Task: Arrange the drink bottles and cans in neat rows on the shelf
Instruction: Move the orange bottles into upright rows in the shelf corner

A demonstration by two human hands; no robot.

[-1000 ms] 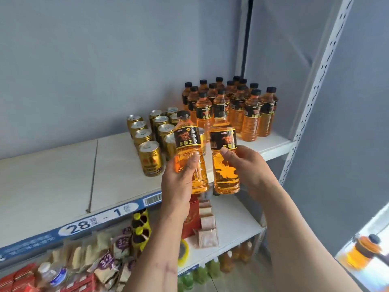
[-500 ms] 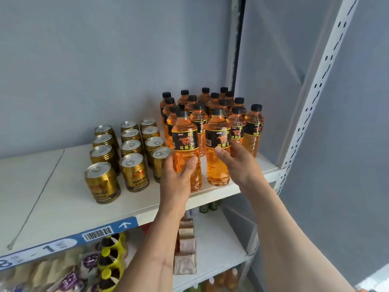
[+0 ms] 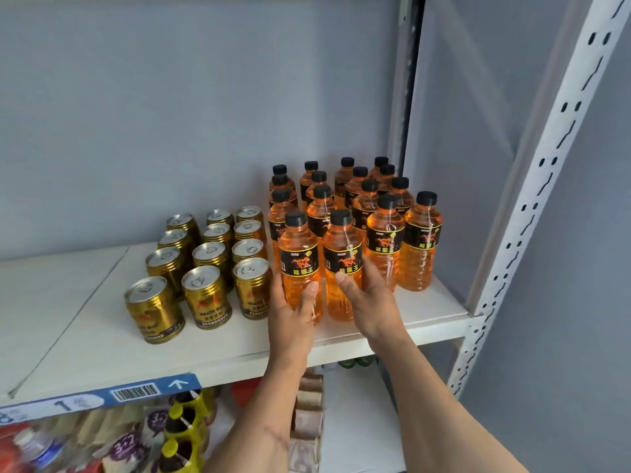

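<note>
Fingers (image 3: pixel 309 295) of both hands grasp two orange bottles (image 3: pixel 299 268) labelled 能量王.

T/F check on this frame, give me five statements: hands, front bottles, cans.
1. Each hand grips one front bottle: left hand on the left front bottle, right hand on the right front bottle. True.
2. Both held bottles are lifted above the shelf. False: they stand on it.
3. The gold cans stand to the left of the bottles. True.
4. The bottle caps are white. False: black.
5. Several cans lie on their sides. False: all stand upright.
</note>
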